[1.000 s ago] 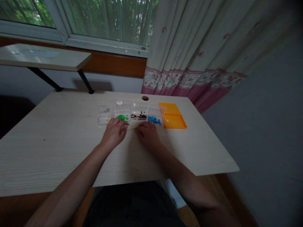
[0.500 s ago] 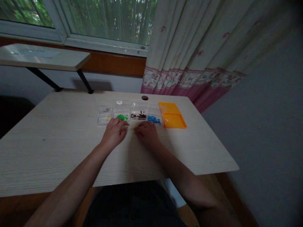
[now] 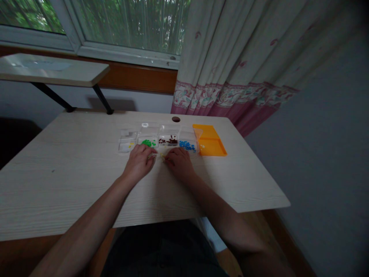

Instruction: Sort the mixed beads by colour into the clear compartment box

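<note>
Dark clothing (image 3: 161, 250) shows nearest, below the edge of the pale table (image 3: 72, 200). Past that edge, the left hand (image 3: 138, 159) and right hand (image 3: 181, 162) rest low over the tabletop, facing each other with a gap between. The left thumb and forefinger curl close about a pale sliver (image 3: 153, 155); whether they clamp it I cannot tell. The right fingertips bunch together at tiny yellow bits (image 3: 162, 155), on the table side of the boxes; their grip is too small to make out.

The step in hand looks like fine fingertip work on these bits, and the next move calls for a light pinch and steady wrists.

Just beyond stand clear boxes (image 3: 123, 147), lids raised, with yellow pieces (image 3: 131, 145), green pieces (image 3: 148, 143), brown pieces (image 3: 172, 141) and blue pieces (image 3: 187, 146). An orange box (image 3: 212, 147) lies open at the right end. Farther off are a shelf (image 3: 63, 73), curtain (image 3: 230, 57) and window (image 3: 129, 27). No brand, label or writing can be read.
</note>
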Motion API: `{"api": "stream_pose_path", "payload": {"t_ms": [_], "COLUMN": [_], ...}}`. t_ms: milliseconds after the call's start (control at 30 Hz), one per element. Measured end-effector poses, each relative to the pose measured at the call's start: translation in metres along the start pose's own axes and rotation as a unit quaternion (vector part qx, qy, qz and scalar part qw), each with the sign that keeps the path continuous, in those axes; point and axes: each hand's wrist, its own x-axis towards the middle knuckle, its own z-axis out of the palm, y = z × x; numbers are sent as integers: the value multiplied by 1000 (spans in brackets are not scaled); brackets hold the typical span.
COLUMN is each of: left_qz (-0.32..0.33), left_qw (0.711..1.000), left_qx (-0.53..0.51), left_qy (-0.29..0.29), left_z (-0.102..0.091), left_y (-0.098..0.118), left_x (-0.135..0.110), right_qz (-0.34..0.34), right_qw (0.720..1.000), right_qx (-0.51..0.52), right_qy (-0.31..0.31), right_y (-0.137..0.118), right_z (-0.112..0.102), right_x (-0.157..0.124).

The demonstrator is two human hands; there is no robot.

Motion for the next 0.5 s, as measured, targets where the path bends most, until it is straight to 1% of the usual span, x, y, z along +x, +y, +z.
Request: {"api": "stream_pose_path", "payload": {"t_ms": [333, 500], "left_qz": [23, 23], "left_qw": [1000, 1000], "left_qx": [-12, -15], "left_qy": [-3, -2], "left_z": [5, 5], "left_y": [0, 1], "left_x": [0, 0], "right_qz": [0, -12], "right_qw": [1000, 1000], "right_qx": [0, 3], "right_qy": [-1, -2], "right_y": [1, 0], "right_z": [4, 4], "right_x": [1, 0]}}
